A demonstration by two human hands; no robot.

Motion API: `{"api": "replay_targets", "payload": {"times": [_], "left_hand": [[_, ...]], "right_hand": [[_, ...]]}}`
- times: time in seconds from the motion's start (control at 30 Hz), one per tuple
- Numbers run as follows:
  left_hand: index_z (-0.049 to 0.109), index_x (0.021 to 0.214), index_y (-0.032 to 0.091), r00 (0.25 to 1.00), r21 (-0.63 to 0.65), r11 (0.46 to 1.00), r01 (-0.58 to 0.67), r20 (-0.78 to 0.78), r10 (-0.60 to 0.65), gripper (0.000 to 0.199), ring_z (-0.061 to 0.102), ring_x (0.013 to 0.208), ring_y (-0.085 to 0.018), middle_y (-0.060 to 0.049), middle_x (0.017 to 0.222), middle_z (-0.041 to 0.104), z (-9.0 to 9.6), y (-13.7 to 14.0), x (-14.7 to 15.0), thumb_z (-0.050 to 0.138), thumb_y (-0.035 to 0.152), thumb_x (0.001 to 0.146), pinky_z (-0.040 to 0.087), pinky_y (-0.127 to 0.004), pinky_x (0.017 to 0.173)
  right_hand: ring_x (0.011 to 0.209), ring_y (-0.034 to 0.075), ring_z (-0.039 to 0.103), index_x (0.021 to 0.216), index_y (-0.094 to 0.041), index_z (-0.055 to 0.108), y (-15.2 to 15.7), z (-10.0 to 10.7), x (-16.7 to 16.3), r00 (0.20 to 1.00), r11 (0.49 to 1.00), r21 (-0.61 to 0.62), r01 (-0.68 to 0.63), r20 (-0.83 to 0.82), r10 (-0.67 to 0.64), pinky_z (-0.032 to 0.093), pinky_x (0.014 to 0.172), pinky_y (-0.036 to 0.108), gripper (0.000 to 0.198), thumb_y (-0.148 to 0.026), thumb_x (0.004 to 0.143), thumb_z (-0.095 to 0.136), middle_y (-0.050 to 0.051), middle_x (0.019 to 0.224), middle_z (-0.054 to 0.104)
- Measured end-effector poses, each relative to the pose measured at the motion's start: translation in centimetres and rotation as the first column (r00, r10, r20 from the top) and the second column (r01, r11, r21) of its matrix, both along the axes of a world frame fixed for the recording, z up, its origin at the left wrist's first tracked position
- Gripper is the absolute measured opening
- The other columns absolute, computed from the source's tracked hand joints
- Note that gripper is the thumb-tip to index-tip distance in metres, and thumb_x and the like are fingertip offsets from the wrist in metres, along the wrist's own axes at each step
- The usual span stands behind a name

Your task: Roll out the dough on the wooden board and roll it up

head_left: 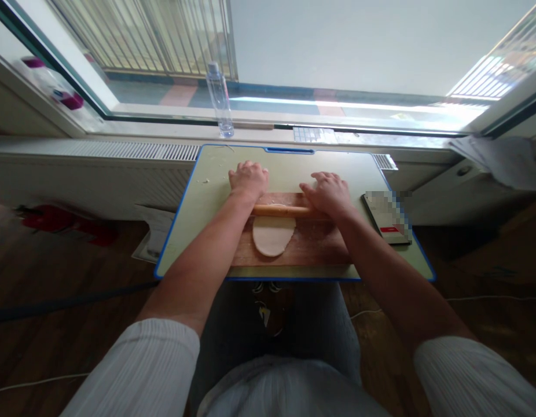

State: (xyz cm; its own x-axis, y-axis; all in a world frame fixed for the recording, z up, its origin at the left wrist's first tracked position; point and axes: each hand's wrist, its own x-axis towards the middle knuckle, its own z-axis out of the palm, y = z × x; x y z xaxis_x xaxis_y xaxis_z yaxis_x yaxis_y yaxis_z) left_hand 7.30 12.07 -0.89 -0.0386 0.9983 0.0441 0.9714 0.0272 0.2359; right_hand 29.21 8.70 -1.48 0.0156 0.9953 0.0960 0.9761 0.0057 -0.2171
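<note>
While both palms press flat, the scene reads like this:

Hands: left hand [248, 178] and right hand [327, 191] lie open, fingers stretched forward, pressing down on the ends of the rolling pin [282, 211]; neither is curled around it.

Rolling pin: wooden, lying crosswise on the far half of the wooden board [311, 246], resting on the far edge of the dough.

Dough: the dough [272, 236] is a pale flattened oval at the board's middle, its near end well short of the board's front edge.

Writing: the dark flat device [389, 219] just right of the board is blurred over; only a small red strip shows, nothing readable. The clear water bottle [219, 99] on the sill has no label I can make out.

Edges: the board sits at the near side of the blue-rimmed table [183, 231], close to its front rim.

Open room: bare tabletop lies left of the board and beyond the hands toward the window; the right side is narrower, taken by the device.
</note>
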Motion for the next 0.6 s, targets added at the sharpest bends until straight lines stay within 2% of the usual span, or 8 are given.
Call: {"api": "replay_targets", "payload": {"times": [0.2,0.43,0.53,0.6], "left_hand": [[0.076,0.13,0.022,1.0,0.009,1.0,-0.004,-0.007,0.004,0.051,0.06,0.135,-0.034,-0.017,0.146,0.07,0.2,0.0,0.1,0.033,0.038,0.107,0.047,-0.054,0.113],[0.074,0.129,0.024,0.998,0.059,0.997,0.055,0.012,-0.056,0.046,0.059,0.135,-0.036,-0.017,0.143,0.07,0.3,-1.1,0.0,0.037,0.042,0.108,0.046,-0.055,0.112],[0.074,0.125,0.024,0.996,0.121,0.989,0.08,0.016,-0.082,0.042,0.06,0.134,-0.035,-0.016,0.14,0.072,0.9,-1.9,0.1,0.039,0.041,0.109,0.045,-0.054,0.113],[0.074,0.125,0.024,0.994,0.203,0.974,0.099,0.015,-0.104,0.041,0.059,0.135,-0.033,-0.015,0.14,0.072,1.5,-3.3,0.0,0.039,0.04,0.11,0.042,-0.053,0.117]], "right_hand": [[0.144,0.038,0.053,0.146,-0.015,0.068,0.1,0.1,-0.2,1.0,1.0,0.012,0.003,0.006,-0.003,0.039,0.121,0.055,0.06,-0.054,0.103,0.055,0.019,0.155,0.064],[0.141,0.037,0.056,0.144,-0.014,0.069,-1.0,0.1,-0.2,1.0,0.998,0.066,-0.001,-0.01,0.002,0.042,0.118,0.052,0.056,-0.052,0.105,0.055,0.019,0.149,0.068],[0.139,0.038,0.057,0.141,-0.013,0.07,-1.8,0.4,-0.3,1.0,0.993,0.116,0.0,0.004,-0.001,0.04,0.118,0.055,0.053,-0.05,0.107,0.054,0.02,0.147,0.069],[0.14,0.038,0.055,0.139,-0.014,0.071,-2.8,0.8,-0.5,0.999,0.984,0.181,-0.006,0.036,-0.001,0.035,0.12,0.059,0.051,-0.05,0.109,0.05,0.02,0.148,0.068]]}}
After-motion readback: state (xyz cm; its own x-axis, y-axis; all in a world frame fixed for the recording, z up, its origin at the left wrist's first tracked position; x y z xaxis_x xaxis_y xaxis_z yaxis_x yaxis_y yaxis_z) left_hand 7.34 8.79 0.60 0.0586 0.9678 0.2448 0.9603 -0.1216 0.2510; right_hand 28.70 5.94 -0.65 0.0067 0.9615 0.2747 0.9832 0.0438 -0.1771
